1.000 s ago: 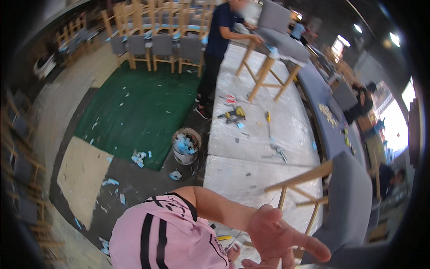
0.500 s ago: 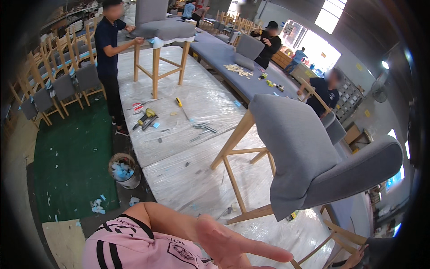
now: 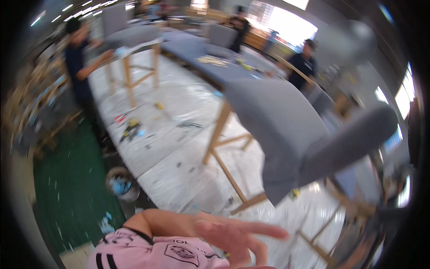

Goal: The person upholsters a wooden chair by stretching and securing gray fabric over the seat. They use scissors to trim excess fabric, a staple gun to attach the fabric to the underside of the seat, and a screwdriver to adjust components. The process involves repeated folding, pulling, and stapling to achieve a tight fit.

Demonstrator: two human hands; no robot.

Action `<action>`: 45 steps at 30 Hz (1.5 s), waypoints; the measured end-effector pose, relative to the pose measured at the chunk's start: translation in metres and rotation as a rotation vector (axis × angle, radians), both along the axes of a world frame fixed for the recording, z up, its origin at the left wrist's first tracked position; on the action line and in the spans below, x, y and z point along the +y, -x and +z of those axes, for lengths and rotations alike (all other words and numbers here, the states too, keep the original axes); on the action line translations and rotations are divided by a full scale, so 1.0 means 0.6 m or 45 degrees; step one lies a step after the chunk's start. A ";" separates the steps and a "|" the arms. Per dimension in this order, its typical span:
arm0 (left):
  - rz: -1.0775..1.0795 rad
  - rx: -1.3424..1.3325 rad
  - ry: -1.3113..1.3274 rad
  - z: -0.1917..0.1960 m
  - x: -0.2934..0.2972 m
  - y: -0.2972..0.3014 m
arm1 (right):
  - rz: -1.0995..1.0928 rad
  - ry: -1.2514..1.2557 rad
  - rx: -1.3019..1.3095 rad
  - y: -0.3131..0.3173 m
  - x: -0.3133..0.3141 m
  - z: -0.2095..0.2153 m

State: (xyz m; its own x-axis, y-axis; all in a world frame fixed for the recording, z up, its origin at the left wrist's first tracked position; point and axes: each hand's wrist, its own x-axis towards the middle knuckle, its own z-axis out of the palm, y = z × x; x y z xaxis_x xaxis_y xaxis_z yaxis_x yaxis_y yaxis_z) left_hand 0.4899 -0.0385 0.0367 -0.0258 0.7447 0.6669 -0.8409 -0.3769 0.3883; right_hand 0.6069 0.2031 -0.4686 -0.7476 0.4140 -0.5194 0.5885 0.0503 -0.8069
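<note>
The left hand has its fingers spread apart; beyond it is a grey chair; left of it, a bucket.

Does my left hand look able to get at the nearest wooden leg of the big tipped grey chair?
Probably yes: your left hand is open, and that wooden leg sits just above it in view, with nothing visible between them, though one view leaves depth uncertain.
</note>
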 end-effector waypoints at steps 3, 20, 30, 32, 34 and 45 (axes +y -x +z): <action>0.341 0.017 0.141 -0.065 0.003 0.028 | 0.025 -0.067 0.044 -0.027 -0.006 -0.010; 1.313 0.006 0.883 -0.346 0.115 0.285 | -0.431 0.478 0.030 -0.190 -0.082 0.129; 1.131 0.133 0.311 -0.268 0.120 0.301 | -0.613 0.334 0.365 -0.172 -0.030 0.101; 1.315 0.457 0.496 -0.312 0.134 0.306 | -0.622 0.252 0.441 -0.150 -0.014 0.079; 1.577 0.742 0.906 -0.318 0.154 0.247 | -0.754 0.182 0.483 -0.148 -0.019 0.027; 1.520 0.037 1.145 -0.151 0.220 0.094 | -0.666 0.409 0.376 -0.131 -0.024 0.127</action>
